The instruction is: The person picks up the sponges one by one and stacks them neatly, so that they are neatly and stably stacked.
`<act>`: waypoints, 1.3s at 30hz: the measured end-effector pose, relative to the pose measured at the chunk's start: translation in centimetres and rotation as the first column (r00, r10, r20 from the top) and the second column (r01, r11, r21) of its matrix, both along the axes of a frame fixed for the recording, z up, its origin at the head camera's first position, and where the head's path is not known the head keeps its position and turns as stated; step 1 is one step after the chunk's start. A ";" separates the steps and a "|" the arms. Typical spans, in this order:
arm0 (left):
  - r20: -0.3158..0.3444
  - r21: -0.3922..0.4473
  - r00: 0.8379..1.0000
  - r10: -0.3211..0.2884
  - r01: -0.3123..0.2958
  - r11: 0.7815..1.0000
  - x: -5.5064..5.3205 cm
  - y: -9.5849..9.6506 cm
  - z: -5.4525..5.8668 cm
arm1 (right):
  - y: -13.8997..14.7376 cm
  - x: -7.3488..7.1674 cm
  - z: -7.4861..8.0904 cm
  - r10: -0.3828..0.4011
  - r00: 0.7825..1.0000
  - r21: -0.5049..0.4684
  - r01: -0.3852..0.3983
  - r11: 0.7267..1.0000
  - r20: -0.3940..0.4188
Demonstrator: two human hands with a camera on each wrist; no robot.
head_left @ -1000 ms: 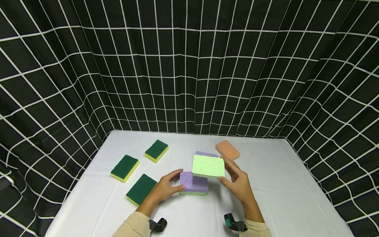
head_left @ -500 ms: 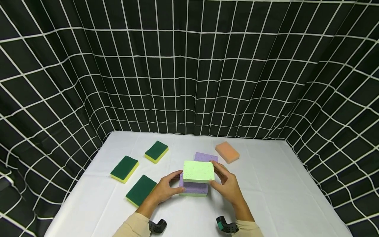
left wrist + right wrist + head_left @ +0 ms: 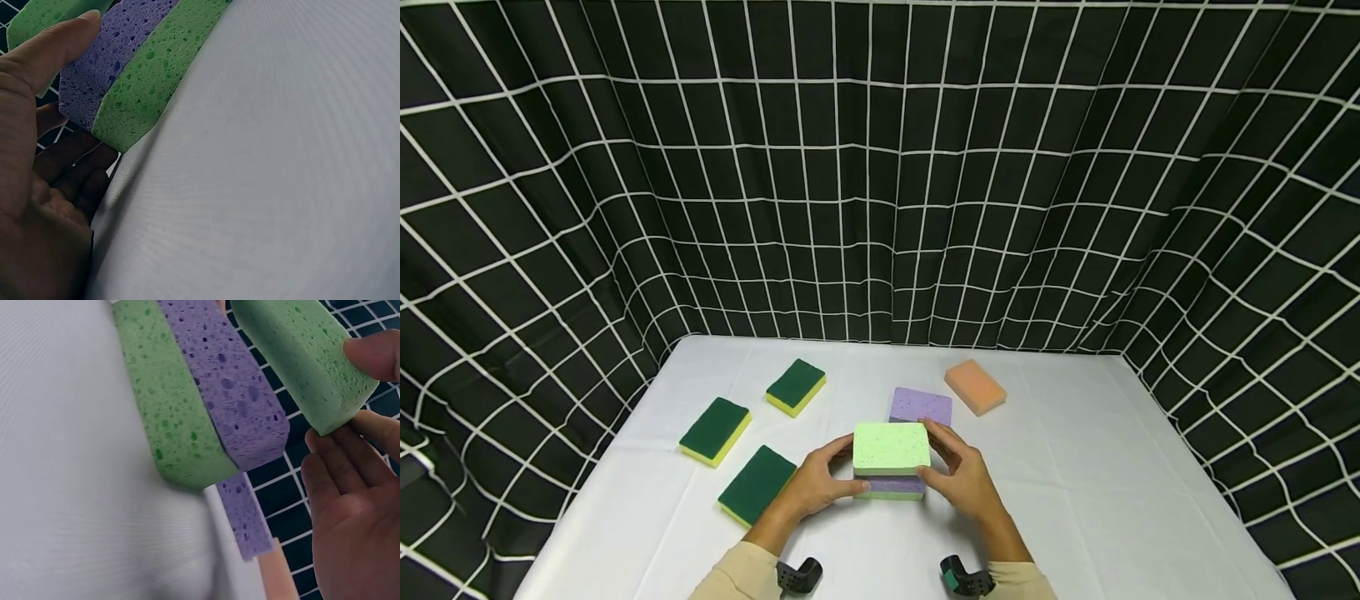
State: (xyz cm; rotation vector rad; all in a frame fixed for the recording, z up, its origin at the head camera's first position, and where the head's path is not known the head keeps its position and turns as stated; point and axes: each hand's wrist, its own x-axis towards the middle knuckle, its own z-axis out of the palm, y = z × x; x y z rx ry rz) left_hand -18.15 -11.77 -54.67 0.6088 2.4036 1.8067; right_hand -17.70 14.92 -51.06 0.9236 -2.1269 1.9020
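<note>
My right hand pinches the right end of a light green sponge between thumb and fingers. In the right wrist view that green sponge is held above the stack, with a gap between. Below it a purple sponge lies flat on another green sponge, which rests on the table. My left hand grips the left end of the purple sponge; in the left wrist view the thumb lies against the purple sponge, the other fingers partly hidden behind the stack.
Behind the stack lies another purple sponge, with an orange sponge to its right. Three green-and-yellow scouring sponges lie on the left: a near one, a middle one and a far one. A dark gridded curtain surrounds the white table.
My right hand has carried the upper green sponge leftward and down, from right of the stack to above the purple sponge. The left hand has kept its place on the stack.
</note>
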 end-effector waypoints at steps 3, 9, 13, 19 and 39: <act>-0.001 0.003 1.000 -0.002 0.002 1.000 0.0 0.0 0.0 | 0.0 0.1 -0.3 -0.001 1.000 0.014 0.001 1.000 -0.001; 0.012 0.035 1.000 -0.011 0.011 0.999 0.4 0.2 1.0 | -0.2 0.9 0.7 -0.024 0.999 0.045 0.023 0.999 0.037; 0.013 0.021 1.000 0.001 -0.001 1.000 0.0 0.0 0.2 | -0.5 1.7 2.2 -0.040 0.997 0.065 0.036 0.997 0.062; 0.020 0.008 1.000 0.009 -0.009 1.000 0.1 0.0 0.2 | -0.6 1.8 2.0 -0.048 0.998 0.085 0.044 0.995 0.051; 0.014 -0.028 1.000 0.024 -0.023 0.999 0.1 0.0 0.1 | -0.7 2.0 2.1 -0.113 0.990 0.174 0.097 0.980 0.087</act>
